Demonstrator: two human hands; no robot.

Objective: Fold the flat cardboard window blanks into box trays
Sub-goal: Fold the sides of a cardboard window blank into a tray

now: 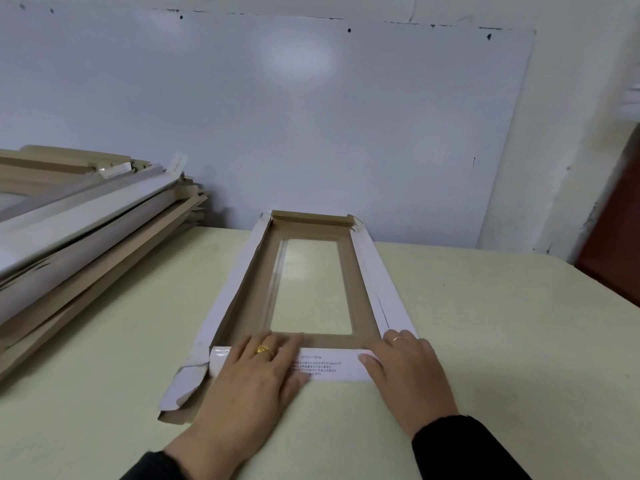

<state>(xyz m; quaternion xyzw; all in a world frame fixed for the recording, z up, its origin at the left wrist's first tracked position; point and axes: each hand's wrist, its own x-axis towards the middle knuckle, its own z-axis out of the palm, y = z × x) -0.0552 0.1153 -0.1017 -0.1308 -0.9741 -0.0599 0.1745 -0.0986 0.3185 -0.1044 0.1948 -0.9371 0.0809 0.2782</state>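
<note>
Cardboard blank [313,282] lying lengthwise on the pale surface [485,341], brown inside up, clear window in the middle, far end flap and both long sides already raised, near flap [325,367] rolled over under both hands. Left hand [258,370] and right hand [403,368] pressing flat on that flap, fingers straight, no grip closed round anything. Probably light, thin and springy, film easily dented, so best taken at the flap edges near the creases; stack of boxes [86,237] lying well to the left.
</note>
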